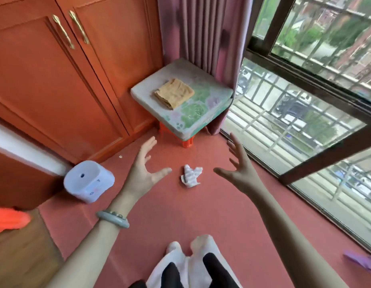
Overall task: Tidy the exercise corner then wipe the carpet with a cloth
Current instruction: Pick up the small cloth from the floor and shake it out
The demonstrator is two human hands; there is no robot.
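We see both arms stretched forward and down over the red carpet, forearms bare, reaching from the bottom corners of the view toward the middle. The left hand is spread wide, palm turned inward, thumb pointing right and fingers fanned upward; it grips nothing. A pale green bracelet circles that wrist. The right hand mirrors it, palm facing left, fingers splayed and slightly bent, thumb pointing toward the other hand; it too holds nothing. We cannot tell how high above the carpet either hand is.

Between the two thumbs, touching neither, a small crumpled white cloth with faint stripes lies on the carpet. Farther off, in the corner, a folded yellow cloth rests on the low counter (a padded top with a green floral print, on orange legs).

To the left of the left hand a white plastic container stands on the carpet near the orange wooden cabinet. A pink curtain hangs behind the counter, and the window with its dark frame runs along the right. At the bottom edge we make out the person's feet in white footwear.
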